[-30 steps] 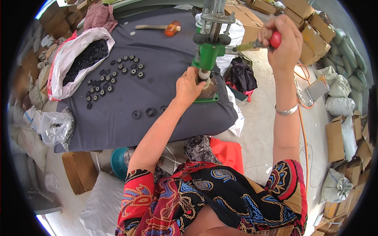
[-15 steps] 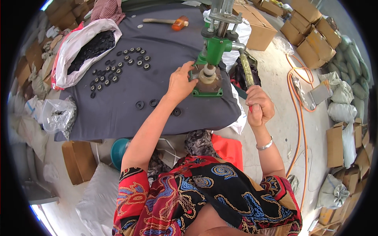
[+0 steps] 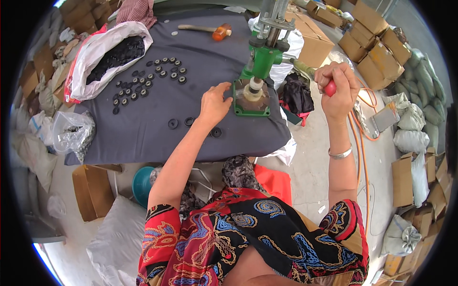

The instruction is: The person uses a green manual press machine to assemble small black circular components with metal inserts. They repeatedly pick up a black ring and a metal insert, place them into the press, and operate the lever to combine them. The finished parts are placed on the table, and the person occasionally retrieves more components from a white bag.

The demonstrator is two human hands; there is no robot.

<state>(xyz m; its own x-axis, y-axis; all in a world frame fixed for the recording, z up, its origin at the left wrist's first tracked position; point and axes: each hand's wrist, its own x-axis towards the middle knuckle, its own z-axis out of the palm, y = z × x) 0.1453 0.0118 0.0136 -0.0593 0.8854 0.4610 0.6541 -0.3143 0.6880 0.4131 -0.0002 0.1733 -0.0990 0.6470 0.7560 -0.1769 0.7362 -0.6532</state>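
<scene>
A green hand-operated arbor press (image 3: 265,59) stands at the right part of the dark cloth-covered table. My right hand (image 3: 338,86) is closed round its long lever (image 3: 304,68), with the red knob (image 3: 330,88) showing between the fingers. Beside the left edge of the press base (image 3: 253,112), my left hand (image 3: 217,104) has its fingers stretched out and holds nothing I can see. A pale round piece (image 3: 253,92) sits under the ram. Three black rings lie nearest my left forearm, among them one ring (image 3: 216,132) right of it and another (image 3: 172,124) left of it.
Several small black wheels with metal centres (image 3: 149,84) are spread on the cloth. Next to them lies an open white sack (image 3: 107,62) of black parts. A mallet (image 3: 220,33) rests at the back. Cartons (image 3: 307,40) and an orange hose (image 3: 365,176) are on the right.
My right hand has swung the lever up and outward to the right, and the press ram is higher. My left hand has drawn back slightly from the press base.
</scene>
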